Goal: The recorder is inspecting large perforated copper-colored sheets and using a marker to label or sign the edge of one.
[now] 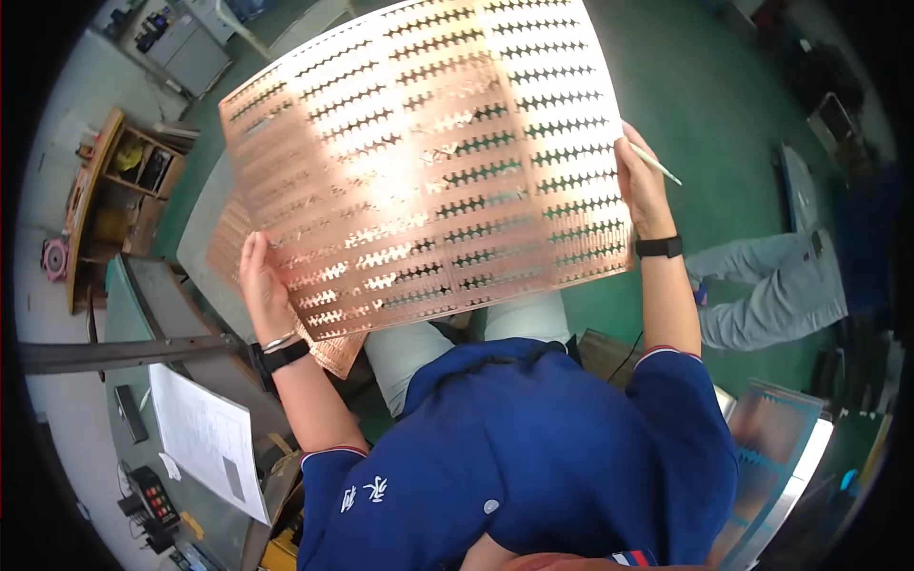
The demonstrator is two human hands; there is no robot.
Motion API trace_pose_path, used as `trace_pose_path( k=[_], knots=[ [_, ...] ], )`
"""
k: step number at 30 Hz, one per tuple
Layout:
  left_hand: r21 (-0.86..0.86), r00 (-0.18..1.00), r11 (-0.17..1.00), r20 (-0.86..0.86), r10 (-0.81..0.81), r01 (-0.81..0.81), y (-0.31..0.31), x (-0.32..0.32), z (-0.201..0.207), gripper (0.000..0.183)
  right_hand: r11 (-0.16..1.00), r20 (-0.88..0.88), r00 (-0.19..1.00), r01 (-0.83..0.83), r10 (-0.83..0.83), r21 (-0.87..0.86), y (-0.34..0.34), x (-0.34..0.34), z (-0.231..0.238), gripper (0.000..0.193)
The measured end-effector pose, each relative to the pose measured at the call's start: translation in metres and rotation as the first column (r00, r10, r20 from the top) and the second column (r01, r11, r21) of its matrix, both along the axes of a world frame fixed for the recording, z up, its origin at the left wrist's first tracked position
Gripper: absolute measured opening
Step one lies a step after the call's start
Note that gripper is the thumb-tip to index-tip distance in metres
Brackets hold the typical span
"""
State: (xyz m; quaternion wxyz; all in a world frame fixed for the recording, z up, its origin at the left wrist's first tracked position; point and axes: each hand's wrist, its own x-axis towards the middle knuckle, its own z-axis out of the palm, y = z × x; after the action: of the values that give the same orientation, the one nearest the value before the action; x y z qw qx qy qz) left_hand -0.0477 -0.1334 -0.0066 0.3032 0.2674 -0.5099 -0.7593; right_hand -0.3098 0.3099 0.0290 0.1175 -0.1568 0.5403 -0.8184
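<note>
A large, thin copper-coloured sheet [419, 190], cut through with rows of toothed slots, is held up in front of me at a tilt. My left hand [264, 281] grips its lower left edge, the fingertips showing beside the rim. On the opposite edge, my right hand [645, 190] grips the sheet; its thumb lies behind or along the border. A slim pale pen-like stick [655, 164] with a pointed tip juts out from the right fingers. More copper-coloured sheet [338, 357] shows below and behind the held one, partly hidden by it.
Left of me, a green-topped desk [129, 314] carries a paper drawing [211, 443] and a small device with buttons [152, 497]. A metal bar [124, 356] crosses there. Another person's grey-trousered legs [776, 295] are at the right. Blue-framed panels [771, 457] stand lower right.
</note>
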Motion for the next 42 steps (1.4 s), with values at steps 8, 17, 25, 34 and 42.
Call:
trace_pose_path(
  k=[8, 17, 25, 34, 42],
  knots=[
    [-0.06, 0.996, 0.994, -0.022, 0.087, -0.088, 0.004, -0.001, 0.014, 0.013, 0.997, 0.005, 0.997, -0.074, 0.074, -0.034, 0.002, -0.004, 0.011, 0.037],
    [0.01, 0.977, 0.991, -0.162, 0.136, -0.137, 0.015, 0.005, 0.03, 0.013, 0.993, -0.075, 0.997, -0.004, 0.013, 0.117, 0.01, -0.005, 0.014, 0.038],
    [-0.001, 0.958, 0.994, -0.267, 0.102, -0.107, 0.03, 0.009, 0.045, 0.005, 0.996, -0.106, 0.994, 0.005, 0.005, 0.089, 0.012, 0.0, 0.015, 0.039],
    [-0.067, 0.946, 0.988, -0.306, 0.11, -0.137, 0.038, 0.016, 0.06, 0.015, 0.999, -0.087, 0.996, 0.016, -0.019, -0.036, 0.003, -0.003, 0.013, 0.035],
    [-0.183, 0.879, 0.983, -0.472, -0.065, -0.026, 0.029, 0.009, 0.042, 0.018, 0.988, -0.149, 0.98, 0.12, -0.133, -0.097, 0.008, -0.026, 0.019, 0.023]
  ],
)
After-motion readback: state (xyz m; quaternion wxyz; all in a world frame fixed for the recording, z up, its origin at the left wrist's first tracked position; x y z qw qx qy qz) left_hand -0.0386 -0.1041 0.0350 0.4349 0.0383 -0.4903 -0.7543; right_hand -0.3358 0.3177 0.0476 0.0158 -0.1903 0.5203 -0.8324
